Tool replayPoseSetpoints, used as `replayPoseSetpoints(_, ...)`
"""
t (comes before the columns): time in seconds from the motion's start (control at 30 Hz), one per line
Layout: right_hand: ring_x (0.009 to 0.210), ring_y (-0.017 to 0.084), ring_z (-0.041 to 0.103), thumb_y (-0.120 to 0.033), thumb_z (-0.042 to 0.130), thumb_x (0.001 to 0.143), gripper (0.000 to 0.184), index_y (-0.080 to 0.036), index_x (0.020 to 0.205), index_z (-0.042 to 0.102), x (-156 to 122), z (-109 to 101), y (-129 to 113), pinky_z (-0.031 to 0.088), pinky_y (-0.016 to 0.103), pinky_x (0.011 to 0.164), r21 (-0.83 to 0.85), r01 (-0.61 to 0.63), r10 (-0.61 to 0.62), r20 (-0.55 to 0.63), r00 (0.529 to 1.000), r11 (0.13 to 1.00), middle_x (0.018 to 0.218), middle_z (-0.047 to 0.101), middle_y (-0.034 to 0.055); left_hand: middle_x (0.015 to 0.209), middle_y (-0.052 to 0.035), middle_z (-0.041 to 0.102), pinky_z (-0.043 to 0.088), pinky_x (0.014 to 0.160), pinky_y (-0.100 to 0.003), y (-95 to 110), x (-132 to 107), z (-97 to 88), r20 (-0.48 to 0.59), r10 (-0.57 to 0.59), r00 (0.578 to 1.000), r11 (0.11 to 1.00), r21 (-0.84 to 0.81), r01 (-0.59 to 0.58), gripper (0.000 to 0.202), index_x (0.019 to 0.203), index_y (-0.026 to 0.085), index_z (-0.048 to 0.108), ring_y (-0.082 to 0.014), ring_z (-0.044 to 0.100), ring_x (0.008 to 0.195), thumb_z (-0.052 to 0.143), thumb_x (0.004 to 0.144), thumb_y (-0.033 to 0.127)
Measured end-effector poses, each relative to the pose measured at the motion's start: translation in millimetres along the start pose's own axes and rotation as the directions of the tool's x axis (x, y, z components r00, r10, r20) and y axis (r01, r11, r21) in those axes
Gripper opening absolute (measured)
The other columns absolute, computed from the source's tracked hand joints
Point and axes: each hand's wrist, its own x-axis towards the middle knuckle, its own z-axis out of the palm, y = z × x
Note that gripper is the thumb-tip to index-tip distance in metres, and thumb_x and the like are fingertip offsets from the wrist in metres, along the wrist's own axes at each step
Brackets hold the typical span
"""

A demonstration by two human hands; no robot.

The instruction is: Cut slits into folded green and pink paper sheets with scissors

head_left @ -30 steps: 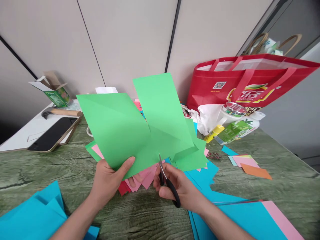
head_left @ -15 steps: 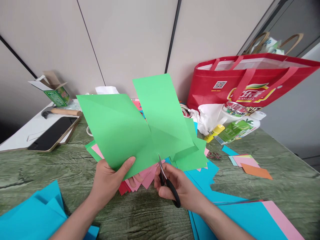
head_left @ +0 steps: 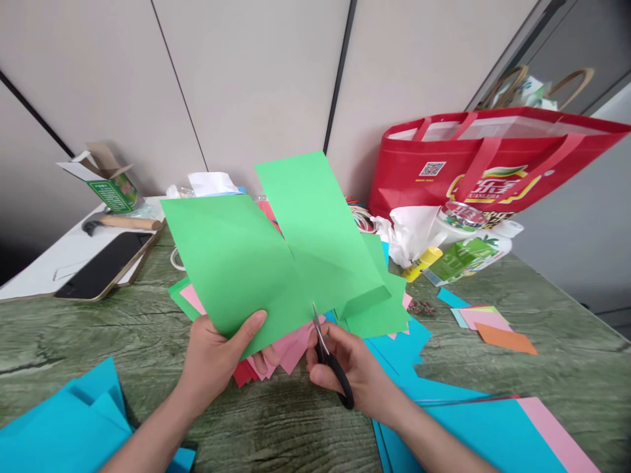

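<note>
My left hand [head_left: 224,351] pinches the lower edge of a green sheet of paper [head_left: 236,263], thumb on top and fingers beneath. The sheet is held up and has a slit running down from its far edge, so its right part [head_left: 310,210] stands apart from the left. Black-handled scissors [head_left: 329,361] are gripped in my right hand [head_left: 352,371]. Their blades sit at the near edge of the green sheet, pointing away from me. Pink and red paper pieces [head_left: 290,348] lie beneath the sheet, partly hidden by it.
Blue sheets [head_left: 64,427] lie at the near left, and a blue and pink stack [head_left: 493,427] at the near right. Behind stand a red bag [head_left: 409,157], a glue stick [head_left: 422,263] and a drink carton [head_left: 461,259]. A hammer [head_left: 128,222] and a phone [head_left: 106,263] lie at left.
The far edges of the green sheet have dipped slightly; its right part has shifted a little left and its left corner a little right. Both hands stay nearly in place.
</note>
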Motion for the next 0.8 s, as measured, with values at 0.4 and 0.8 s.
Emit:
replayPoseSetpoints(0.4,0.052,0.007,0.038,-0.036,0.068,0.068,0.031,-0.017,0.079,0.046,0.8,2.2,6.3,0.031,0.021,0.048,0.011,0.008,-0.007,-0.033,0.999,1.0,0.061,0.047,-0.0041,0.044,-0.0026,0.065,0.05,0.042,-0.027,-2.8,-0.8,-1.4,0.155,-0.108,0.982,0.969,-0.206,0.138,0.034,0.045,0.019,0.064,-0.0177,0.059,0.038,0.056,0.075,0.031)
replayPoseSetpoints(0.8,0.041,0.005,0.039,-0.035,0.069,0.066,0.03,-0.018,0.075,0.046,1.0,3.9,8.5,0.03,0.017,0.039,0.013,-0.075,0.075,-0.077,0.994,0.997,0.053,0.049,-0.0065,0.038,-0.0023,0.062,0.044,0.032,-0.025,0.6,0.3,-0.3,0.185,-0.146,0.972,0.933,-0.302,0.197,0.037,0.041,0.017,0.062,-0.0162,0.055,0.03,0.056,0.075,0.031)
